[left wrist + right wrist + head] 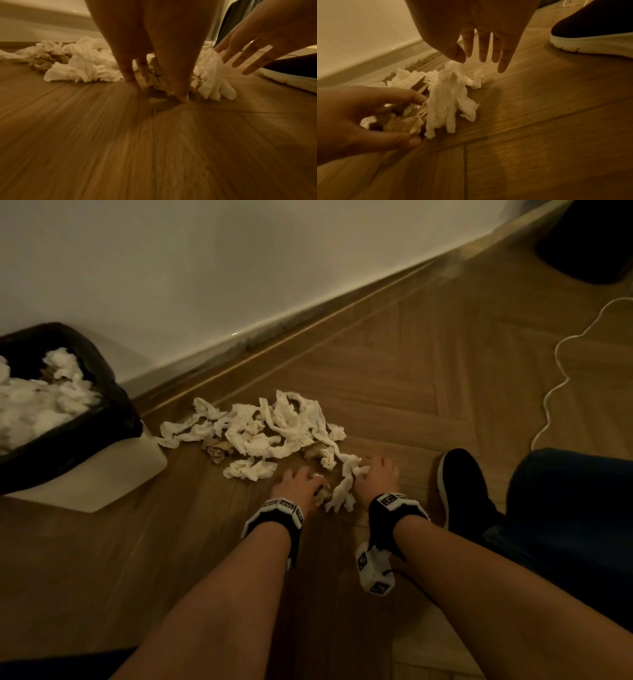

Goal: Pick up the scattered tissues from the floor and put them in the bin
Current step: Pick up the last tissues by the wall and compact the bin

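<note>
Two hands over a wooden floor (428, 354). Left hand (298, 482): fingers curled around one brownish crumpled tissue (402, 120) on the floor. Right hand (376, 474): fingers straight and spread, thumb touching one white twisted tissue (443, 100). One heap of white tissues (270, 426) beyond. One black-lined bin (113, 392), left, holding tissues. One black shoe (462, 484), right.

Bin (113, 392) stood far left by wall (239, 268), tissues inside. Tissue pile (274, 429) lay on floor (428, 364) right of bin. Shoe (462, 487) right of pile; cord (565, 364) beyond shoe.
</note>
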{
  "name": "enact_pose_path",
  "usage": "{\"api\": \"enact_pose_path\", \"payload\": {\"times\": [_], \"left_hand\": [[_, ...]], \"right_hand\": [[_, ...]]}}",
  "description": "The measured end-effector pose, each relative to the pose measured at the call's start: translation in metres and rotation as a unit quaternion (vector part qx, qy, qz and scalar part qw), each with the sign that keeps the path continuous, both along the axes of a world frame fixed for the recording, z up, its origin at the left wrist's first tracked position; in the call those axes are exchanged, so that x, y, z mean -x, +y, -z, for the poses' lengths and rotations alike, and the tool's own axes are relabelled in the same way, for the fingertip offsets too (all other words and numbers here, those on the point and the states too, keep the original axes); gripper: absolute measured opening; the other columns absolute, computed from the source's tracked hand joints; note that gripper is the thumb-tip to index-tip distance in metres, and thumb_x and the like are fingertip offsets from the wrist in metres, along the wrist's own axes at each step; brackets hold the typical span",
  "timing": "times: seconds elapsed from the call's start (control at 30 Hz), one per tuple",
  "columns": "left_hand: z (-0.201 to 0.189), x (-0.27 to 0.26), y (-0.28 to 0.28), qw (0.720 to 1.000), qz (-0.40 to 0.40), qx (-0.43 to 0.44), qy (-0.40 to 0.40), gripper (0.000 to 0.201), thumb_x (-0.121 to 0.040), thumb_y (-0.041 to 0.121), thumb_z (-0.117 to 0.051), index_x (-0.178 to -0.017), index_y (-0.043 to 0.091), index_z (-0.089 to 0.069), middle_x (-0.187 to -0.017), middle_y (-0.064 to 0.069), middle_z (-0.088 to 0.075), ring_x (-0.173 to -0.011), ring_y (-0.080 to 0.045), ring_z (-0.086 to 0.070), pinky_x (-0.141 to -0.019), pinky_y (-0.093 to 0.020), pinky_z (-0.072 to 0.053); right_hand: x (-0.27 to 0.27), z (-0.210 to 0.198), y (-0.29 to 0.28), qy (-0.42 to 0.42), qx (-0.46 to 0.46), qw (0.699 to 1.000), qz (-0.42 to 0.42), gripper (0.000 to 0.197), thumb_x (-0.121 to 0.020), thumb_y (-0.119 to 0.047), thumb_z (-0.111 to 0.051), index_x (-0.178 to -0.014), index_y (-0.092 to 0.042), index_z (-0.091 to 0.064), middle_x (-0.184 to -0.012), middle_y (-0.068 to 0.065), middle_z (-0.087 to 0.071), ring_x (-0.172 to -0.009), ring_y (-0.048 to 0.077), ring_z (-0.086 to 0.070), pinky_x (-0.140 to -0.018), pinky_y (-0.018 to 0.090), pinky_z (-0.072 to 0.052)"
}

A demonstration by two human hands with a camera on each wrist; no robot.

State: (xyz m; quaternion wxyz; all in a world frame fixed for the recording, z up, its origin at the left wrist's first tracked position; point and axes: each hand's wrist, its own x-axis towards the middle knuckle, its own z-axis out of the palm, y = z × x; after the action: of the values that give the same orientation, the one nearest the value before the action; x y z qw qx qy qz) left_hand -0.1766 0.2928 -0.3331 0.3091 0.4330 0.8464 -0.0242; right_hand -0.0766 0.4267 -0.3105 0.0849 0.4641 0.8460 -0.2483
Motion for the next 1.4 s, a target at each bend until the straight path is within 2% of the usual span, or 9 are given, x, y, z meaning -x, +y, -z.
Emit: {"api": "enact_pose_path", "payload": {"times": [0.23, 0.33, 0.5, 0.7, 0.83, 0.93, 1.07, 1.27, 1.4], "left_hand": [[0.002, -0.006, -0.011, 0.982, -0.167, -0.075, -0.051, 0.034, -0.094, 0.033, -0.047, -0.118, 0.01, -0.051, -0.129, -0.013, -0.045, -0.113, -0.029, -0.05, -0.091, -0.037, -0.043], [0.0, -0.001, -0.019, 0.966, -0.22, -0.118, -0.073, 0.023, -0.091, 0.033, -0.047, -0.097, 0.011, -0.052, -0.104, -0.013, -0.058, -0.095, -0.028, -0.056, -0.079, -0.033, -0.044], [-0.002, 0.003, -0.033, 0.925, -0.332, -0.154, -0.096, 0.018, -0.086, 0.03, -0.054, -0.082, 0.015, -0.045, -0.075, -0.001, -0.048, -0.074, -0.021, -0.051, -0.066, -0.028, -0.039], [-0.005, 0.006, -0.045, 0.931, -0.322, -0.163, -0.058, 0.031, -0.081, 0.031, -0.058, -0.06, 0.023, -0.037, -0.065, 0.002, -0.043, -0.067, -0.019, -0.047, -0.059, -0.027, -0.036], [-0.007, 0.007, -0.047, 0.931, -0.33, -0.151, -0.043, 0.03, -0.079, 0.031, -0.056, -0.056, 0.022, -0.039, -0.059, 0.003, -0.043, -0.057, -0.013, -0.041, -0.049, -0.023, -0.029], [-0.008, 0.007, -0.045, 0.928, -0.338, -0.15, -0.047, 0.026, -0.08, 0.032, -0.054, -0.059, 0.022, -0.043, -0.06, 0.004, -0.045, -0.058, -0.012, -0.042, -0.049, -0.023, -0.029], [-0.008, 0.004, -0.046, 0.914, -0.359, -0.178, -0.056, 0.019, -0.079, 0.033, -0.055, -0.068, 0.018, -0.051, -0.06, 0.002, -0.049, -0.061, -0.017, -0.048, -0.053, -0.025, -0.034], [-0.006, 0.004, -0.048, 0.894, -0.395, -0.203, -0.065, 0.025, -0.079, 0.028, -0.06, -0.087, 0.022, -0.037, -0.066, 0.005, -0.048, -0.057, -0.011, -0.046, -0.048, -0.024, -0.029], [-0.008, 0.003, -0.05, 0.887, -0.388, -0.23, -0.101, 0.03, -0.079, 0.023, -0.057, -0.099, 0.036, -0.039, -0.068, 0.012, -0.053, -0.059, -0.007, -0.051, -0.048, -0.022, -0.033]], "right_hand": [[0.005, 0.004, -0.01, 0.04, -0.007, 0.998, -0.052, 0.043, -0.095, -0.03, -0.041, -0.134, -0.013, -0.039, -0.14, 0.012, -0.037, -0.126, 0.033, -0.033, -0.106, 0.041, -0.029], [0.006, 0.005, -0.015, 0.046, -0.012, 0.997, -0.062, 0.05, -0.095, -0.033, -0.042, -0.14, -0.015, -0.034, -0.144, 0.009, -0.033, -0.129, 0.034, -0.031, -0.106, 0.041, -0.03], [0.01, 0.01, -0.016, 0.033, -0.017, 0.997, -0.062, 0.058, -0.093, -0.038, -0.044, -0.144, -0.017, -0.026, -0.147, 0.007, -0.028, -0.132, 0.034, -0.027, -0.105, 0.042, -0.031], [0.012, 0.022, -0.018, -0.053, 0.004, 0.993, -0.104, 0.1, -0.072, -0.073, -0.053, -0.148, -0.029, -0.005, -0.157, -0.002, -0.007, -0.142, 0.035, -0.01, -0.107, 0.054, -0.031], [0.016, 0.03, -0.03, -0.088, 0.007, 0.987, -0.137, 0.113, -0.065, -0.078, -0.055, -0.148, -0.03, 0.004, -0.158, -0.002, 0.002, -0.144, 0.034, -0.002, -0.11, 0.057, -0.022], [0.018, 0.036, -0.042, -0.092, -0.025, 0.985, -0.146, 0.103, -0.072, -0.07, -0.056, -0.148, -0.027, -0.001, -0.157, 0.003, -0.003, -0.143, 0.035, -0.008, -0.111, 0.052, -0.023], [0.015, 0.042, -0.053, -0.071, -0.061, 0.992, -0.089, 0.066, -0.091, -0.046, -0.048, -0.145, -0.021, -0.018, -0.15, 0.007, -0.021, -0.135, 0.031, -0.024, -0.101, 0.046, -0.035], [0.023, 0.034, -0.042, -0.042, -0.002, 0.996, -0.075, 0.033, -0.096, -0.007, -0.041, -0.129, -0.003, -0.038, -0.138, 0.015, -0.031, -0.114, 0.034, -0.049, -0.093, 0.039, -0.042], [0.016, 0.025, -0.036, 0.029, 0.035, 0.999, -0.028, 0.037, -0.093, -0.024, -0.054, -0.122, -0.002, -0.049, -0.134, 0.013, -0.035, -0.104, 0.029, -0.055, -0.091, 0.032, -0.042]]}}
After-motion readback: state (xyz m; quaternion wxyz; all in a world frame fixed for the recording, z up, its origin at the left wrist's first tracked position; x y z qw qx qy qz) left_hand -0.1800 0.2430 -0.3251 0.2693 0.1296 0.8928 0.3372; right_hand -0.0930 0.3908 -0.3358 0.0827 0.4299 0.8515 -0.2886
